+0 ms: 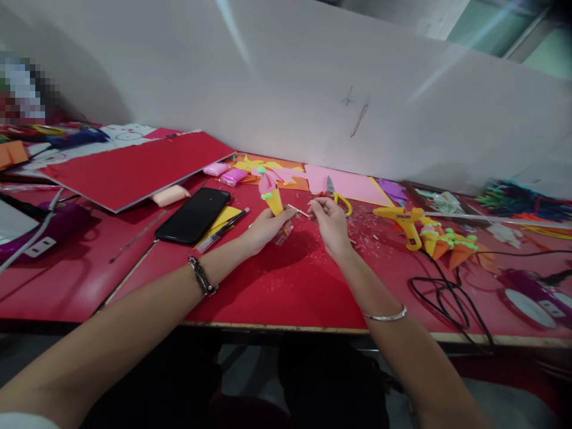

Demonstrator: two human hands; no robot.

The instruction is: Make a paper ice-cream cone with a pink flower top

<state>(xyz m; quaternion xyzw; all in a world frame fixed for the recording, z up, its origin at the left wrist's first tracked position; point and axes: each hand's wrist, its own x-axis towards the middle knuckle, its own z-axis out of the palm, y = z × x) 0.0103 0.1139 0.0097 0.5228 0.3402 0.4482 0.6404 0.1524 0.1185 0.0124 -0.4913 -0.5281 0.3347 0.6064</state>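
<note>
My left hand (267, 229) is closed around the lower part of a small yellow cone (274, 201) with a pink top and green bits. A thin pale stick (298, 211) extends from the left fingertips toward my right hand (329, 221). The right fingers are pinched together near the stick's far end; what they hold is too small to make out. Behind the right hand lie scissors (343, 204) with yellow handles. Clear scraps (367, 232) are scattered on the red table (277, 292) to its right.
A black phone (193, 215) and a pen (223, 230) lie left of my hands. On the right are a yellow glue gun (406, 225), its looping black cord (440, 298) and finished-looking cones (451, 247). A red board (143, 167) rests at the back left.
</note>
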